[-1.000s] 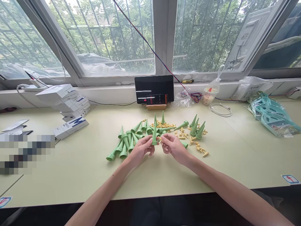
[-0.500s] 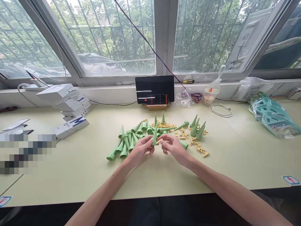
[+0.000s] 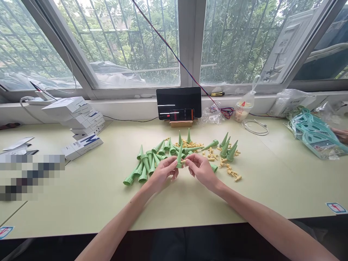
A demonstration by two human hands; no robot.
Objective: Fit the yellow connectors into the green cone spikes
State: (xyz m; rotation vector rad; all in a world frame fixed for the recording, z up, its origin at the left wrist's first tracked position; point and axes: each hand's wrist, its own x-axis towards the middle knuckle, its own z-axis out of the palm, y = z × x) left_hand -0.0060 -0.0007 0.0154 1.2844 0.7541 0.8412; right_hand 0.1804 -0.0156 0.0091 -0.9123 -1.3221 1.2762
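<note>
My left hand (image 3: 163,172) is closed around the base of a green plastic cone (image 3: 179,156), held point up over the table. My right hand (image 3: 201,169) pinches a small yellow peg (image 3: 183,161) against the side of that cone's base. Behind and to the left of my hands lies a heap of green cones (image 3: 146,163). A few more green cones (image 3: 227,148) stand upright to the right. Small yellow pegs (image 3: 217,159) are scattered between and in front of them.
A dark tablet (image 3: 178,102) and a phone (image 3: 181,114) stand at the back by the window. White boxes (image 3: 78,119) are stacked at the left. A white cable (image 3: 254,127), bags and teal plastic items (image 3: 312,134) lie at the right, where another person's hand (image 3: 341,135) shows.
My hands stay nearly still, the right one bringing the yellow peg tighter against the cone's base. Another person's hand has come into view at the far right edge.
</note>
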